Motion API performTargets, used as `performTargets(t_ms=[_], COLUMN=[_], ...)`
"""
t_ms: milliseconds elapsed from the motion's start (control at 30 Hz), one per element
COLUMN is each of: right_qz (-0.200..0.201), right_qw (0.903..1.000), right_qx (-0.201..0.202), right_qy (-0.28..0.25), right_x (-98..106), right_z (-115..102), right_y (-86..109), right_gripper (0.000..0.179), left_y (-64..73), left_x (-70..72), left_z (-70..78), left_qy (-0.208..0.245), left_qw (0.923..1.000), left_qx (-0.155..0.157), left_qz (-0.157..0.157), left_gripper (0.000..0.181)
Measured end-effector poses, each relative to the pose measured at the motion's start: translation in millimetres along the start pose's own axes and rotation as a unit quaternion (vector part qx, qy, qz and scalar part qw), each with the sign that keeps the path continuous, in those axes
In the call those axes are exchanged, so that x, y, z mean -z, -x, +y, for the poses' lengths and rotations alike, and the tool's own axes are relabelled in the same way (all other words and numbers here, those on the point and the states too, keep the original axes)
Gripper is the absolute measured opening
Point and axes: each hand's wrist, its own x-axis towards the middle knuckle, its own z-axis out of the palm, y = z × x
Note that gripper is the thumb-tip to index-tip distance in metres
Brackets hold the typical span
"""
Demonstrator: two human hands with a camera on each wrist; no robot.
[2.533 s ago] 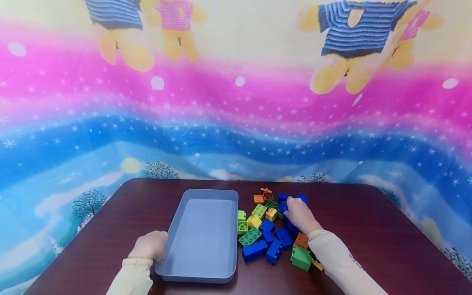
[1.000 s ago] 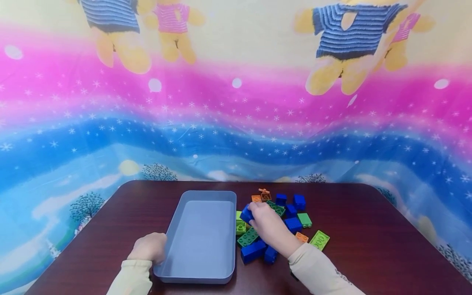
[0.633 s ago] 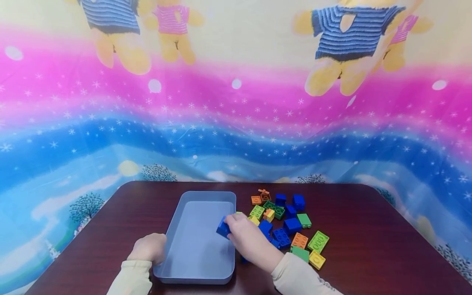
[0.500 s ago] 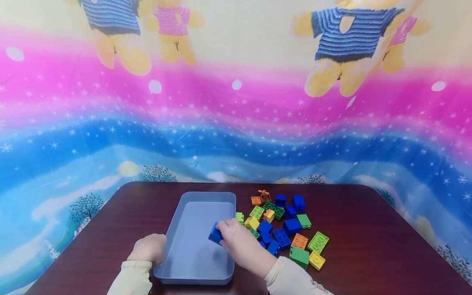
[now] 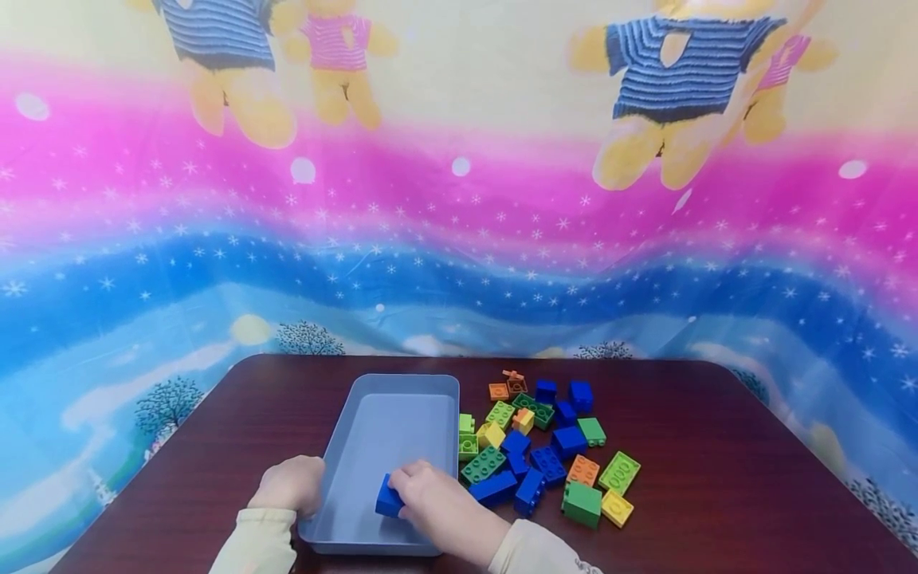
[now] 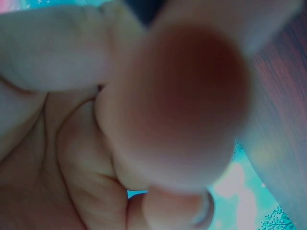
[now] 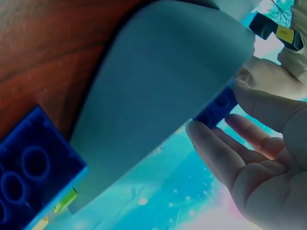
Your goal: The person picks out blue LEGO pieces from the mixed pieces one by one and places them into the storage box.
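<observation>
A grey-blue rectangular tray (image 5: 380, 430) lies on the dark wooden table. My left hand (image 5: 290, 485) grips its left side near the front, fingers curled; in the left wrist view the fingers fill the frame and blur. Over the near part of the tray, my right hand (image 5: 439, 506) pinches a blue toy brick (image 5: 387, 497) between thumb and fingers. The same brick (image 7: 218, 109) shows past the tray wall in the right wrist view. Whether it touches the tray floor I cannot tell. No other brick shows inside the tray.
To the tray's right lie several loose toy bricks: blue bricks (image 5: 548, 464), a dark green brick (image 5: 484, 464), a green brick (image 5: 582, 504), orange bricks (image 5: 584, 469) and a yellow brick (image 5: 617, 507). A patterned curtain (image 5: 459, 239) hangs behind the table (image 5: 688, 446).
My right hand has picked a blue brick from the back of the pile and carried it left and toward me, over the tray. My left hand stays at the tray's side.
</observation>
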Motion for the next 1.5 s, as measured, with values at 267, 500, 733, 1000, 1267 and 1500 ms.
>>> performTargets(t_ms=[267, 500, 733, 1000, 1267, 1500], right_qz=[-0.011, -0.031, -0.038, -0.044, -0.046, -0.055], right_qw=[0.9994, 0.9988, 0.9974, 0.9968, 0.9959, 0.9957], right_qx=[0.032, 0.038, 0.057, 0.065, 0.076, 0.075], right_qy=[0.006, 0.002, -0.019, -0.014, -0.013, -0.005], right_x=[-8, -12, -15, -19, -18, -17], right_z=[1, 2, 5, 6, 5, 4], right_y=[-0.9, -2.0, -0.5, 0.6, 0.9, 1.3], right_gripper=[0.022, 0.022, 0.020, 0.020, 0.013, 0.014], left_y=[-0.7, -1.5, -1.7, -2.3, -3.2, -3.2], left_x=[0.3, -0.4, 0.1, 0.5, -1.2, -1.1], left_z=[-0.2, -0.8, -0.1, 1.2, -0.5, -0.8], left_qy=[0.000, 0.002, 0.002, -0.002, -0.001, -0.003], left_qw=[1.0000, 1.0000, 1.0000, 0.9999, 0.9999, 0.9999], left_qx=[0.002, 0.004, 0.006, 0.006, 0.006, 0.002], left_qz=[-0.002, -0.002, -0.006, -0.012, -0.016, -0.016], left_gripper=[0.023, 0.022, 0.022, 0.021, 0.022, 0.020])
